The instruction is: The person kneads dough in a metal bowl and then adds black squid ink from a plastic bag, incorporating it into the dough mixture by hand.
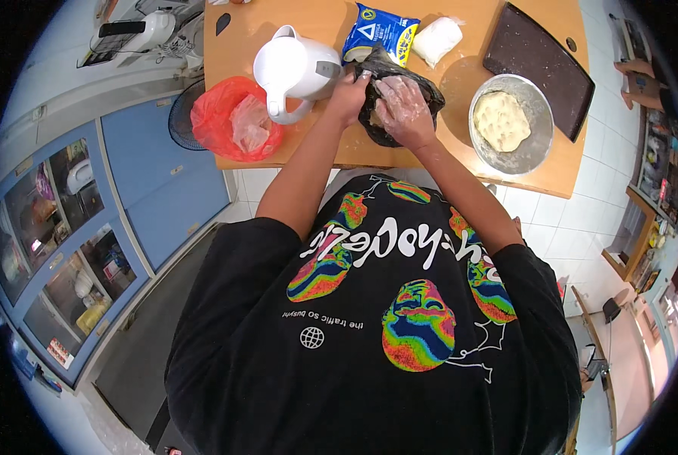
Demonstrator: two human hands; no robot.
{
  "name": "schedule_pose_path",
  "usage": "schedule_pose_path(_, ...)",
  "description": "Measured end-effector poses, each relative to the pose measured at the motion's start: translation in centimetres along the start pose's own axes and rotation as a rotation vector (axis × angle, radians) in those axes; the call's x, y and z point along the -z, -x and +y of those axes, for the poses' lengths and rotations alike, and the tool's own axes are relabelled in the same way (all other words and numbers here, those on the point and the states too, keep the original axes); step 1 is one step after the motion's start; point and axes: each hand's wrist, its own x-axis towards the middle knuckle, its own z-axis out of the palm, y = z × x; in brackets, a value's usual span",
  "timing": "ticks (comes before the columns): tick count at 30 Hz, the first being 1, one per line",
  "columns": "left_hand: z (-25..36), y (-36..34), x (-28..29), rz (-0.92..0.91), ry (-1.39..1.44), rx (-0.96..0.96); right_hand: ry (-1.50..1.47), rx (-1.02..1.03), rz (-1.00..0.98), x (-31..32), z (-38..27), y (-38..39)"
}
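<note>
A black plastic bag [385,58] with a crumpled rim sits on the wooden table in front of me. My left hand [349,98] pinches the bag's left edge between thumb and fingers. Over the bag's mouth lies my right hand [405,112], dusted with white flour, its fingers stretched and slightly apart. What is inside the bag is mostly hidden under that hand. To the right, a steel bowl [540,144] holds a pale, dimpled lump of dough [501,121]. A white jug [297,67] with a handle stands just left of my left hand.
Behind the bag lie a blue and yellow packet [380,32] and a white powder-filled bag [437,41]. A dark tray [540,64] rests at the back right. On the left, a red plastic bag [217,125] sits at the edge of the table [453,155].
</note>
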Motion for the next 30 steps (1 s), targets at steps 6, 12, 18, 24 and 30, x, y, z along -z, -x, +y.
schedule_pose_path(6,0.8,0.0,-0.5,0.051,0.032,0.026,0.109,0.085,-0.213,-1.2,1.4,4.8)
schedule_pose_path(12,1.1,0.1,-0.1,-0.033,0.065,0.044,0.041,-0.021,-0.298,0.0,0.8,4.2)
schedule_pose_path(18,1.6,0.6,-0.5,-0.042,0.054,0.022,0.085,0.032,-0.301,-1.0,1.6,4.4)
schedule_pose_path(24,1.0,0.5,0.4,-0.057,0.157,0.049,-0.083,-0.18,-0.342,-0.2,1.2,3.9)
schedule_pose_path(30,1.7,1.3,-0.7,-0.008,0.081,0.064,0.009,0.02,-0.317,-1.6,0.9,4.2)
